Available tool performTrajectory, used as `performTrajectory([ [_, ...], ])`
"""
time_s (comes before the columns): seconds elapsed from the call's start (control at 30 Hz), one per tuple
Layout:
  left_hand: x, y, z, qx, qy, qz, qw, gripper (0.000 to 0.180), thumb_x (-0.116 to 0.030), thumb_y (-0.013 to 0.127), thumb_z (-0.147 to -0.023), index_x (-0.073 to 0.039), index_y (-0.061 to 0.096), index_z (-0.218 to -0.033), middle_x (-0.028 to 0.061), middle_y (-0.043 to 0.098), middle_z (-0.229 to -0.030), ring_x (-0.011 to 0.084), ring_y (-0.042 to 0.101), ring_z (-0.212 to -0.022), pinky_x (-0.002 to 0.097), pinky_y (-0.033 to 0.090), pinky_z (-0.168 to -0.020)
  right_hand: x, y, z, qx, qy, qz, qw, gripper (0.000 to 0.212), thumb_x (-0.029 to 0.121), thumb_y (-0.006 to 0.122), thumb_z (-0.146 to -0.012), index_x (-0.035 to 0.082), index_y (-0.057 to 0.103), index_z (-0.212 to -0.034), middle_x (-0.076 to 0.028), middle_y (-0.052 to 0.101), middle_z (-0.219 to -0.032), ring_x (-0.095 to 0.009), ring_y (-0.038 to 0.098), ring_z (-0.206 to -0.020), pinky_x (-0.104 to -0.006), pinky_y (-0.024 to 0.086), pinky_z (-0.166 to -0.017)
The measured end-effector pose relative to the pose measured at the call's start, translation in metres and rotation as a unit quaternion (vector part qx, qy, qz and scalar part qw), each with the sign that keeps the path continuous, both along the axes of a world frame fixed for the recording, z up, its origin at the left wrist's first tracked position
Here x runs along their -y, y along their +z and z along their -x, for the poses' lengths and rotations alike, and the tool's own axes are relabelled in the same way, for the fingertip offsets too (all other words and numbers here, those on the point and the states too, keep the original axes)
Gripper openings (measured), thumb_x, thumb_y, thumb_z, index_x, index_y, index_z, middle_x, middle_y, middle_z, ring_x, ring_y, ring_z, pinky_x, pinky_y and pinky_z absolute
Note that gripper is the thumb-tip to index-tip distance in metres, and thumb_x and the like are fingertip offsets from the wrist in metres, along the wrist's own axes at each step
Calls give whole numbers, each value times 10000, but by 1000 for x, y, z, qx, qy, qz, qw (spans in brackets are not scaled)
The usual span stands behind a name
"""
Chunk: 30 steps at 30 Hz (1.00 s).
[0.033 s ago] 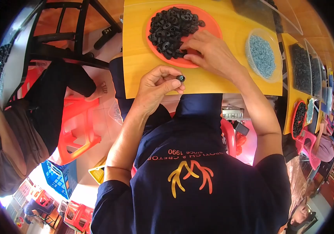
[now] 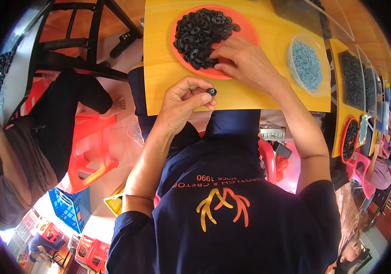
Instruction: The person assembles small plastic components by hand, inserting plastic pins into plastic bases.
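My left hand (image 2: 187, 97) is closed just above the near edge of the table, pinching a small black plastic part (image 2: 211, 92) between thumb and fingers. A pale bluish spot shows in the end of that part. At the right side of an orange-red round plate (image 2: 249, 28), my right hand (image 2: 243, 59) reaches into a pile of black plastic parts (image 2: 200, 34). Its thumb and forefinger close around a black part at the pile's near edge, mostly hidden by the fingers.
On the yellow table (image 2: 268, 93), a clear round tub (image 2: 291, 68) of small blue-grey pieces stands to the right. Clear bins (image 2: 353, 77) of black parts lie farther right. At left, another person sits by red plastic stools (image 2: 99, 160) and a blue crate (image 2: 69, 210).
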<state>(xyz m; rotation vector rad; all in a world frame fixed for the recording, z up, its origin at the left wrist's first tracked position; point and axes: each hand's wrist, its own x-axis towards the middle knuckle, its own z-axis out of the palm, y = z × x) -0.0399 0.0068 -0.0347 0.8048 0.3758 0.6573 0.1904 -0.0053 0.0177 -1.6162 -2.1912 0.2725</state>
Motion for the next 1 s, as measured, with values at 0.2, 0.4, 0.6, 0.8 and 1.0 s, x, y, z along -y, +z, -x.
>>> performTrajectory([
  [0.2,1,1,0,-36,-8,-19,999,168,7,659,-913,-7,628,-1078,115,653,-1015,184,653,-847,315,551,-732,1,9,3,-34,-13,74,997,215,112,665,-816,72,682,-1027,-101,673,-961,-305,611,-1004,-427,512,-849],
  [0.4,0,2,-1,-39,-14,-18,999,167,7,664,-910,-5,633,-1074,111,656,-1010,183,655,-836,314,548,-728,2,3,-13,16,-40,44,998,237,83,585,-835,63,673,-1054,-110,689,-998,-316,616,-1030,-438,512,-876],
  [0.6,0,2,-1,-46,-14,-15,999,176,-1,669,-909,-4,631,-1081,107,659,-995,181,656,-836,315,547,-731,0,4,-21,23,-37,25,999,217,129,612,-860,65,705,-1046,-107,684,-1019,-320,614,-1041,-435,510,-886],
  [0.8,0,2,-1,-36,-20,-12,999,200,-14,671,-914,-3,632,-1110,100,661,-993,179,656,-838,314,546,-738,-9,-7,-11,57,-2,-14,998,172,155,684,-837,76,729,-983,-80,680,-982,-289,613,-993,-405,513,-874],
  [1.0,1,0,-4,-43,-11,-13,999,249,-42,672,-922,7,628,-1163,95,663,-987,186,660,-850,316,546,-756,-13,-2,-8,63,25,24,997,134,124,680,-826,66,719,-939,-92,663,-937,-297,600,-999,-414,509,-865],
])
